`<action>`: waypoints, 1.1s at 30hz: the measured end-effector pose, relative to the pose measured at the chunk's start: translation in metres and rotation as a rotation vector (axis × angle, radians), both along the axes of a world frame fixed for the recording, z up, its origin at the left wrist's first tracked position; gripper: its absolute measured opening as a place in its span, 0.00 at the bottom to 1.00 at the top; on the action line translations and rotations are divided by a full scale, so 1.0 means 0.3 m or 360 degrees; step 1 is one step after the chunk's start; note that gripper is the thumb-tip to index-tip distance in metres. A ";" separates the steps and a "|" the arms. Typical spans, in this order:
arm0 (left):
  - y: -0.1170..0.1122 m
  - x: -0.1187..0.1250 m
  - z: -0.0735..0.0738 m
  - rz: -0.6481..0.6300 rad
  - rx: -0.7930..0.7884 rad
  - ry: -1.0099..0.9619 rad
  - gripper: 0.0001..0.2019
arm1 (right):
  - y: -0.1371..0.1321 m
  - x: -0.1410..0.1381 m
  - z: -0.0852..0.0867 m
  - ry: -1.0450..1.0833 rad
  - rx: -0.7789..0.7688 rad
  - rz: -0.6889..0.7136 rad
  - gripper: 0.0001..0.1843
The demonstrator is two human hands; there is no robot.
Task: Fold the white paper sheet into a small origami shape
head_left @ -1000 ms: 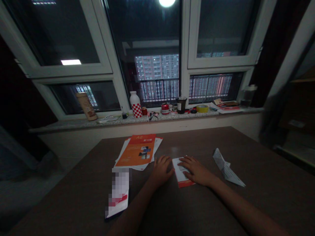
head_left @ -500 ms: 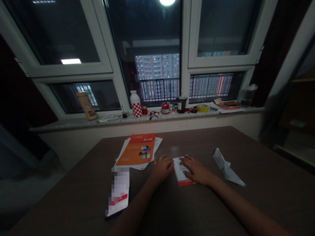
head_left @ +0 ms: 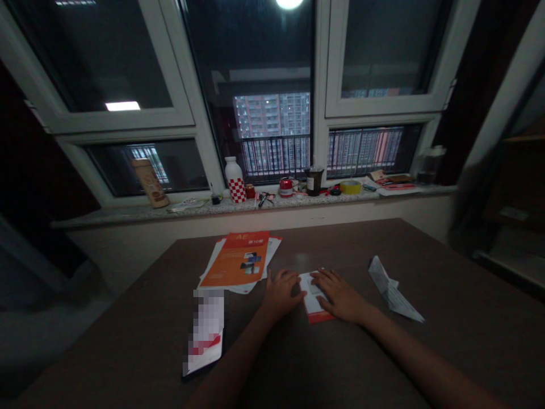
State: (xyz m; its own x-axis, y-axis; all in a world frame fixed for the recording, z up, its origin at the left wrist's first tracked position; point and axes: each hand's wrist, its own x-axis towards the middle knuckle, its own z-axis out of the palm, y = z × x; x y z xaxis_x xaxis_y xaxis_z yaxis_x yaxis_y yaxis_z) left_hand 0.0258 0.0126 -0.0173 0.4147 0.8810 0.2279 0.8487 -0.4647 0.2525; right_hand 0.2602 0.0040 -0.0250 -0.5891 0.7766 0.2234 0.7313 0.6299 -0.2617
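A folded sheet of paper [head_left: 314,304], white with an orange-red strip along its near edge, lies flat on the dark table [head_left: 340,369]. My right hand [head_left: 340,296] rests on top of it, fingers spread, covering its right part. At its left edge is my left hand [head_left: 282,294], palm down with fingers apart and the thumb reaching to the paper's edge. Neither hand grips anything. To the right of my right hand lies a folded paper shape [head_left: 389,289] with pointed ends, printed with text.
An orange booklet [head_left: 234,261] lies on other sheets behind my left hand. Left of my left forearm is a phone-like flat object [head_left: 206,358], partly pixelated. Along the windowsill stand a checkered white bottle [head_left: 235,184], a tan tumbler [head_left: 150,183], a dark cup [head_left: 314,183] and yellow tape [head_left: 350,187].
My left thumb has moved out from the hand to the right, onto the paper's left edge. My right hand has shifted only slightly; the paper stays in place.
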 end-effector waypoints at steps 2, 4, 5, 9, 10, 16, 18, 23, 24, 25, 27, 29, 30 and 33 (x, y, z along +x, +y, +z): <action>-0.007 0.003 -0.003 -0.0002 0.0025 0.0011 0.22 | -0.002 -0.001 0.001 -0.0005 0.0020 0.0000 0.24; -0.015 0.007 -0.005 -0.0010 0.0045 0.0021 0.25 | -0.004 -0.002 0.002 -0.0002 0.0034 0.0008 0.23; -0.019 0.009 -0.006 -0.0010 0.0048 0.0034 0.27 | -0.004 -0.002 0.003 0.0001 0.0037 0.0010 0.23; -0.029 0.012 0.002 0.0016 0.0019 0.0134 0.30 | -0.007 -0.003 0.002 0.0019 0.0016 0.0009 0.23; -0.030 0.012 0.005 0.0023 0.0014 0.0155 0.31 | -0.006 -0.001 0.000 0.0034 0.0006 0.0012 0.23; -0.031 0.010 0.007 0.0047 -0.0024 0.0147 0.30 | 0.032 0.023 -0.027 0.0370 -0.0111 0.0021 0.18; -0.031 0.011 0.006 0.0051 -0.0030 0.0128 0.30 | 0.048 0.030 -0.034 0.0595 -0.0110 -0.0034 0.12; -0.031 0.011 0.007 0.0059 -0.0047 0.0115 0.31 | 0.067 0.042 -0.036 0.0869 -0.0137 -0.0200 0.11; -0.031 0.011 0.008 0.0061 -0.0052 0.0118 0.31 | 0.070 0.046 -0.037 0.0888 -0.0147 -0.0215 0.11; -0.031 0.011 0.009 0.0062 -0.0058 0.0121 0.31 | 0.073 0.051 -0.039 0.0903 -0.0158 -0.0224 0.11; -0.032 0.011 0.011 0.0063 -0.0068 0.0126 0.31 | 0.084 0.064 -0.045 0.0923 -0.0185 -0.0234 0.11; -0.033 0.012 0.014 0.0068 -0.0072 0.0125 0.31 | 0.097 0.077 -0.055 0.0927 -0.0195 -0.0258 0.09; -0.034 0.012 0.015 0.0071 -0.0075 0.0123 0.31 | 0.103 0.082 -0.061 0.0928 -0.0197 -0.0266 0.09; -0.036 0.012 0.019 0.0072 -0.0094 0.0122 0.30 | 0.116 0.089 -0.074 0.0922 -0.0224 -0.0297 0.08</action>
State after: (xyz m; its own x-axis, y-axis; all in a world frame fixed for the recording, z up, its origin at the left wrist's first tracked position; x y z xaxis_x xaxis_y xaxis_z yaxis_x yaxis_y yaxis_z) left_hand 0.0294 0.0018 -0.0115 0.3887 0.9100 0.1442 0.8863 -0.4121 0.2115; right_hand 0.2870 0.0388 -0.0471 -0.2546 0.9000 0.3538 0.5402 0.4358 -0.7199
